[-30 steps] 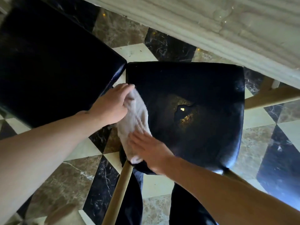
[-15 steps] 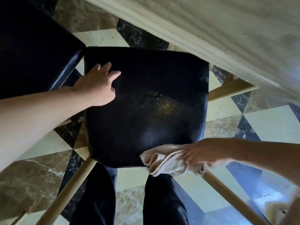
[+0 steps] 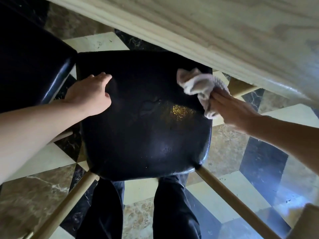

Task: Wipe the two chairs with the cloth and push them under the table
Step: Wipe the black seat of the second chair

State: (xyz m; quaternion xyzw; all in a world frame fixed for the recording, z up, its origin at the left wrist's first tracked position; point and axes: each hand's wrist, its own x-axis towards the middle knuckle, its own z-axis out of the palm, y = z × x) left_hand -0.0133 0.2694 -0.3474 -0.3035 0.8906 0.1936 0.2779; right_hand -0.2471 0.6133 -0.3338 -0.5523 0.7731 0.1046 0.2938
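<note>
My right hand [image 3: 236, 110] presses the bunched cloth [image 3: 201, 89] flat-fingered on the seat [image 3: 143, 131] far-right corner by the table [image 3: 224, 31], left hand [image 3: 89, 95] open-palmed opposite to steady it; second chair [image 3: 29, 66] beyond my left.

I have one view only, from a wide-angle camera on the person's head. It faces steeply down and slightly forward, close above the chair seat [image 3: 145, 118], which fills the centre. The worktop edge [image 3: 189, 44] crosses the top of frame, the floor [image 3: 224, 147] surrounds the seat, and both forearms enter from the lower corners.
</note>
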